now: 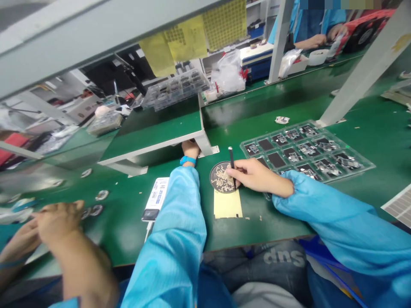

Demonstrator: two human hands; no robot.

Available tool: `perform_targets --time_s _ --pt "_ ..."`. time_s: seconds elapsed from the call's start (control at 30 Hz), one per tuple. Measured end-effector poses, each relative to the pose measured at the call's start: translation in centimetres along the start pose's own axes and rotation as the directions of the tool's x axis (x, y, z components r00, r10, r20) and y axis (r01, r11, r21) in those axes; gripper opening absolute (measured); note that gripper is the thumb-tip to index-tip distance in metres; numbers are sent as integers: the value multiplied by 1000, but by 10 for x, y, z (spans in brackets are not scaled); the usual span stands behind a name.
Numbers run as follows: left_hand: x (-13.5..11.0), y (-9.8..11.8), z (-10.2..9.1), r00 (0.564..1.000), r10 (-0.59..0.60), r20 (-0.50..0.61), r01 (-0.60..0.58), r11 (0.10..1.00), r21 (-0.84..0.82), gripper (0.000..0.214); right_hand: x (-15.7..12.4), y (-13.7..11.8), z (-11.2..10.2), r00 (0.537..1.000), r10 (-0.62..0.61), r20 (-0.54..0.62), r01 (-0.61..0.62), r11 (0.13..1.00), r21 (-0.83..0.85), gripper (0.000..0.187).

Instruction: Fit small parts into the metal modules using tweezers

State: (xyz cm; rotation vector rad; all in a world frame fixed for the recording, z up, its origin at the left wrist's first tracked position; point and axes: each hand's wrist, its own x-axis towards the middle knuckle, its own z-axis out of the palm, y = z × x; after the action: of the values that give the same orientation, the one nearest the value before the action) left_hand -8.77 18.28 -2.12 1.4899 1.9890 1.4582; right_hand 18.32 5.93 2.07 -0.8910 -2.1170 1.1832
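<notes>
While the right hand (257,176) pinched a black stylus (231,164) between thumb and fingers, its lower tip sat at the right edge of a round mesh dish (212,176) heaped with small beige pieces (221,179). The slim, dark stylus stood nearly upright, its long axis running far to near and leaning slightly right toward the tip. The dish lay on the green counter (263,231) just beyond a yellow sheet (227,205). A clear plastic tray (321,152) of black pads and metal parts lay to the right. The left hand (191,149), wearing a blue wristband (187,161), sat just beyond the dish beneath a white-edged shelf (150,143); its fingers were hidden, so I cannot tell whether they were apart or together.
</notes>
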Motion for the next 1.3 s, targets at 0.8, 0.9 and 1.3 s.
perform_targets --time_s 0.8,0.9,1.3 --pt "-169 71 -61 712 -148 686 674 420 -608 33 -16 -9 6 903 -64 425 73 997 -6 11" --pt "-168 69 -60 680 -180 711 712 395 -581 36 -18 -15 2 908 -90 409 73 996 59 11" --pt "-186 75 -57 794 -49 606 401 790 -463 26 -19 -24 -26 943 -289 -164 299 954 37 16"
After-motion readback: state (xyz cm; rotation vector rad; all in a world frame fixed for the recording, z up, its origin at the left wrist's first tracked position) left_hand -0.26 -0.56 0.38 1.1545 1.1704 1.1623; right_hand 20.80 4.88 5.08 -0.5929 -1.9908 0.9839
